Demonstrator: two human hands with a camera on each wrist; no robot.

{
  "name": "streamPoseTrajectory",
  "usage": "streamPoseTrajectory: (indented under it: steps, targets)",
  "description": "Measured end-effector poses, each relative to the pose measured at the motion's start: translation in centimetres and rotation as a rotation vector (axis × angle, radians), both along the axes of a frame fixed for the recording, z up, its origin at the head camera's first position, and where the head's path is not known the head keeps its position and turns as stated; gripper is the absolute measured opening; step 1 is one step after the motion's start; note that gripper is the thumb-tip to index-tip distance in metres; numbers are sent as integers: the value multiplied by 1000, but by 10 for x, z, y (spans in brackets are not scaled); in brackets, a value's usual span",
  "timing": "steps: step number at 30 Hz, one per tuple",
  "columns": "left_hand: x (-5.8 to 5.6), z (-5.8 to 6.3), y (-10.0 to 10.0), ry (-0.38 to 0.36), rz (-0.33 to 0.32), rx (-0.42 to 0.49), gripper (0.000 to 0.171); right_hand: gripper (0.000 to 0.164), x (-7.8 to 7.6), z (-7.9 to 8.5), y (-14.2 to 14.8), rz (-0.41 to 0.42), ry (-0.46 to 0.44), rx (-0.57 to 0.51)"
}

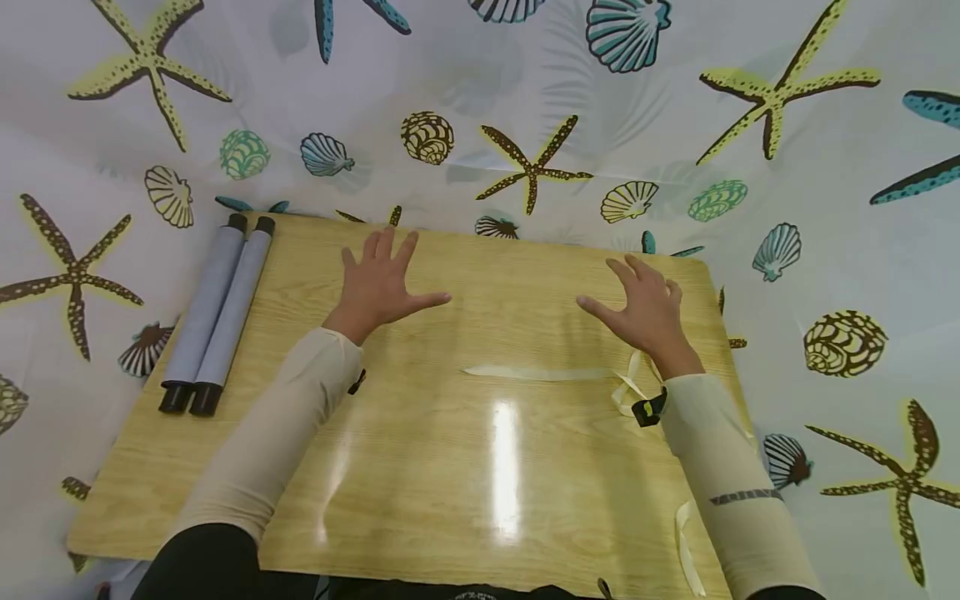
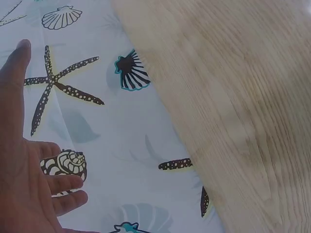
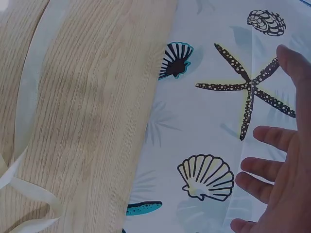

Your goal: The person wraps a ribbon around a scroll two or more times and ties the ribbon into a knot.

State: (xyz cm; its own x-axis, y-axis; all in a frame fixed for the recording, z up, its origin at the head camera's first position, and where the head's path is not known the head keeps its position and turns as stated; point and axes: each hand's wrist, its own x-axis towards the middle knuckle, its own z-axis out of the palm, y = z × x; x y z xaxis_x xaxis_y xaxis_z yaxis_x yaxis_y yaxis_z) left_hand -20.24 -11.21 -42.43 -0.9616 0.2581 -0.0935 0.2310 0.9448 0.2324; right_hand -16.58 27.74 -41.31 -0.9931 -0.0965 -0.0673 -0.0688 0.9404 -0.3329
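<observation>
My left hand [image 1: 377, 283] is held over the back of the wooden table, fingers spread and thumb pointing right, with nothing in it. Over the table's right side, my right hand [image 1: 645, 307] is likewise spread and holds nothing. A pale cream ribbon [image 1: 540, 374] lies across the table, its right part looped near the right wrist. That ribbon [image 3: 28, 102] shows in the right wrist view too, apart from the right hand [image 3: 286, 165]. In the left wrist view the left hand [image 2: 24, 165] has its fingers extended in front of the patterned cloth.
Two grey rolls with black ends, a left one [image 1: 204, 304] and a right one [image 1: 238, 304], lie side by side on the table's left. Another cream ribbon length [image 1: 684, 546] lies near the front right edge. Shell-and-starfish cloth [image 1: 450, 75] hangs behind the wooden table [image 1: 420, 467].
</observation>
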Motion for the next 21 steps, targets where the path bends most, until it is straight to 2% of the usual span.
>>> streamPoseTrajectory:
  steps: [6,12,15,21]
  targets:
    - [6,-5,8,18,-18,-40,108,76,18,-1,20,-36,37,19]
    - [12,-14,14,21,-37,-85,97,58,34,-7,50,-35,3,103]
    - [15,-19,20,24,-70,-115,85,56,44,-9,64,-34,-77,128]
    - [19,-35,34,53,-138,-140,66,58,69,-11,85,-61,-329,105]
